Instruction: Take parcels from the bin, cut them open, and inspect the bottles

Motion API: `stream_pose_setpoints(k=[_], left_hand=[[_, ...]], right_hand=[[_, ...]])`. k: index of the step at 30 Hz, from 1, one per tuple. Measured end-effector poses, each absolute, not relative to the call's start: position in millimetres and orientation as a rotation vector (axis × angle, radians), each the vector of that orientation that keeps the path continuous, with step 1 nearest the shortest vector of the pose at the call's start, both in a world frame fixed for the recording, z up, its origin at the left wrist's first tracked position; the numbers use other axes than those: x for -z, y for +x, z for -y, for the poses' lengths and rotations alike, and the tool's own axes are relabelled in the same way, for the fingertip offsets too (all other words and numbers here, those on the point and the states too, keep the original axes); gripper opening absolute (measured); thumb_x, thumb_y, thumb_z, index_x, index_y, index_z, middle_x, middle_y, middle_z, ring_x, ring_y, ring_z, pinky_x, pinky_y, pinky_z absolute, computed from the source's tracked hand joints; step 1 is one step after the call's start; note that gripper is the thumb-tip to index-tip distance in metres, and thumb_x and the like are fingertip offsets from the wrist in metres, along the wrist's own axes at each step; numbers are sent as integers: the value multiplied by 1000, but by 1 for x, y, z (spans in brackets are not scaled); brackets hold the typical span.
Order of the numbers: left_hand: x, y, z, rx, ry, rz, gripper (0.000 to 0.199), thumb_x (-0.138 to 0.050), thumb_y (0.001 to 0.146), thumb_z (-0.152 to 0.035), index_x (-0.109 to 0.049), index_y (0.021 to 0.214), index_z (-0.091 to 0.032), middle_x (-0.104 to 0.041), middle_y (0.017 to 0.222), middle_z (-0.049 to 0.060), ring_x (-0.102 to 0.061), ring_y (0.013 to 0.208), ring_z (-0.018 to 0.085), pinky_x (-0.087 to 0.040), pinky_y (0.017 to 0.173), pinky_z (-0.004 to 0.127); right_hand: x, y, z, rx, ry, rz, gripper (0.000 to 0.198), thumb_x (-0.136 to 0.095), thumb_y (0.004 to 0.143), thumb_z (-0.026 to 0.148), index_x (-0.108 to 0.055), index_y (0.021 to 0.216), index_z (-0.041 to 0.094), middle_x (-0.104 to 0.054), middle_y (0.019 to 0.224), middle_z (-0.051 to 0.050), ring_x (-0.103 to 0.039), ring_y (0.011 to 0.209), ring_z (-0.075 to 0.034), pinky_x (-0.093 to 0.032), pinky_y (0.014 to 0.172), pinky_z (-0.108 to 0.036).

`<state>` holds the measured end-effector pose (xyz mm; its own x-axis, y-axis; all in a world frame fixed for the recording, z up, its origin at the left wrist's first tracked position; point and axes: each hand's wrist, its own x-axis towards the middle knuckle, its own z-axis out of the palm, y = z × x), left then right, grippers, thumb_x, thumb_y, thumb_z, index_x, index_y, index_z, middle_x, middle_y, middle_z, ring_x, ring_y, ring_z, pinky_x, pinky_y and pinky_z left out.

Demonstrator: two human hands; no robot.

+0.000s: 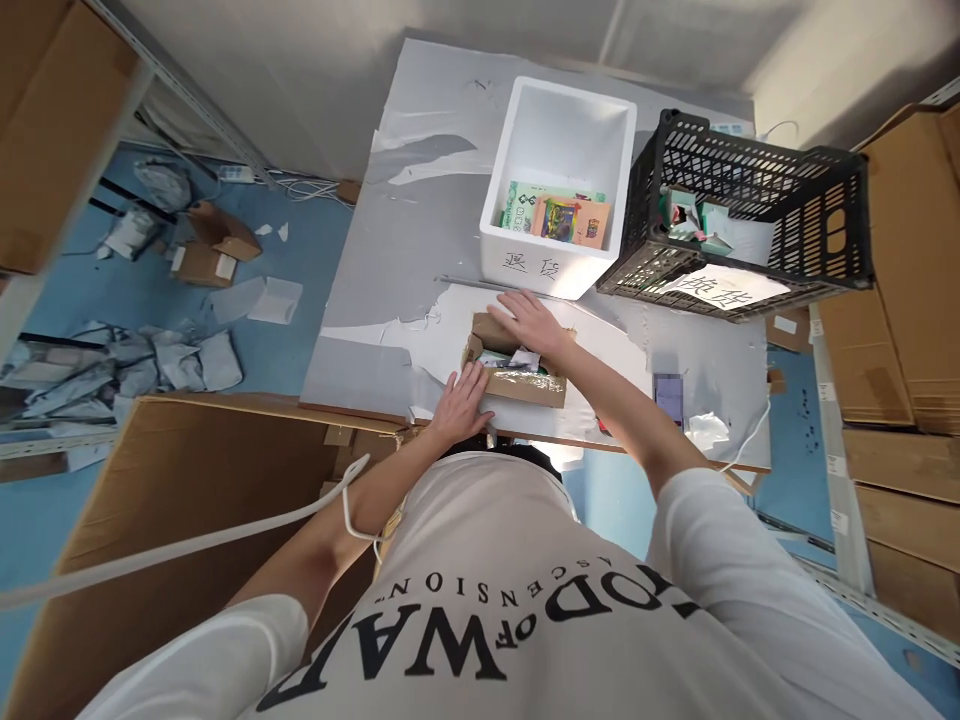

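Observation:
A small cardboard box (pixel 527 388) lies open on the table in front of me. Whitish and dark items (pixel 525 358) show inside it, too small to name. My left hand (pixel 459 403) grips the box's near left corner, fingers at the left flap and thumb along the near wall. Over the far side, my right hand (pixel 532 325) rests with its fingers stretched out on the far flap. Shiny clear tape covers part of the near wall.
Behind the box stand a white foam bin (pixel 517 255) with colourful packets and a black plastic crate (pixel 855 235) with small boxes. A phone (pixel 669 397) and crumpled white scrap (pixel 706 430) lie at right. A large open carton (pixel 225 440) stands front left; a white cable (pixel 247 530) crosses it.

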<state>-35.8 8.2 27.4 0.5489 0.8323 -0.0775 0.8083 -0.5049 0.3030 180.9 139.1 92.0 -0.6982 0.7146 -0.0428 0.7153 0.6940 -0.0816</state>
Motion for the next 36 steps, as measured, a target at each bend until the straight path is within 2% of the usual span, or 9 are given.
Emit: stream_pose_setpoints(k=[3, 6, 10, 13, 17, 23, 28, 32, 36], left_hand=[[-33, -49, -36, -169, 2469, -1360, 91, -55, 83, -57, -22, 153, -8, -25, 157, 23, -18, 148, 34, -19, 117, 53], [-38, -62, -80, -83, 2507, -1141, 106, -67, 71, -64, -27, 151, -8, -30, 155, 22, -22, 147, 34, -21, 118, 47], [-38, -71, -122, 57, 2582, -880, 112, -70, 63, -68, -30, 150, -10, -29, 156, 21, -23, 147, 36, -25, 116, 46], [-33, -70, -124, 24, 2590, -937, 108, -68, 65, -70, -34, 148, -11, -34, 154, 21, -32, 143, 34, -27, 115, 44], [-22, -66, -110, -37, 2591, -1031, 108, -66, 65, -69, -34, 148, -8, -35, 153, 21, -35, 142, 33, -27, 115, 43], [-22, -65, -99, 18, 2598, -1064, 102, -60, 72, -64, -29, 150, -5, -29, 157, 19, -29, 145, 29, -21, 119, 42], [-27, -63, -97, 80, 2614, -1064, 100, -61, 72, -60, -30, 149, -4, -29, 156, 20, -29, 145, 30, -17, 120, 42], [-26, -58, -97, 51, 2618, -1103, 98, -61, 73, -60, -33, 147, -2, -34, 154, 21, -32, 143, 30, -15, 121, 42], [-27, -52, -100, 60, 2603, -1160, 98, -62, 71, -57, -33, 147, -2, -37, 152, 21, -34, 142, 30, -13, 121, 41]], right_hand=[[-89, 200, -95, 210, 987, -2972, 42, -29, 98, 14, -46, 136, 20, -53, 137, -13, -47, 124, -24, -33, 104, -48], [-86, 196, -61, 359, 1002, -2810, 38, -37, 98, 26, -50, 131, 13, -61, 119, -16, -54, 110, -26, -39, 95, -43], [-85, 176, -50, 430, 1439, -2478, 62, -69, 80, 39, -50, 130, 8, -61, 116, -19, -55, 107, -32, -42, 88, -40], [-84, 171, -45, 386, 1568, -2402, 49, -72, 76, 28, -55, 119, 11, -61, 113, -18, -55, 104, -32, -41, 85, -39], [-78, 178, -19, 293, 1549, -2486, 29, -50, 89, 18, -56, 118, 15, -61, 111, -18, -55, 100, -30, -40, 84, -41], [-68, 215, -13, 513, 1658, -2696, 60, -59, 85, 24, -37, 140, 15, -49, 131, -19, -49, 117, -31, -41, 92, -42], [-72, 239, -30, 582, 1719, -2417, 65, -77, 70, 26, -47, 126, 11, -55, 122, -19, -51, 113, -33, -43, 90, -41], [-80, 237, -34, 484, 1640, -2226, 28, -58, 85, 15, -54, 113, 13, -63, 111, -16, -60, 95, -29, -44, 80, -37], [-82, 245, -22, 255, 1633, -2335, 38, -27, 93, 7, -57, 116, 14, -65, 109, -18, -60, 101, -29, -43, 86, -42]])
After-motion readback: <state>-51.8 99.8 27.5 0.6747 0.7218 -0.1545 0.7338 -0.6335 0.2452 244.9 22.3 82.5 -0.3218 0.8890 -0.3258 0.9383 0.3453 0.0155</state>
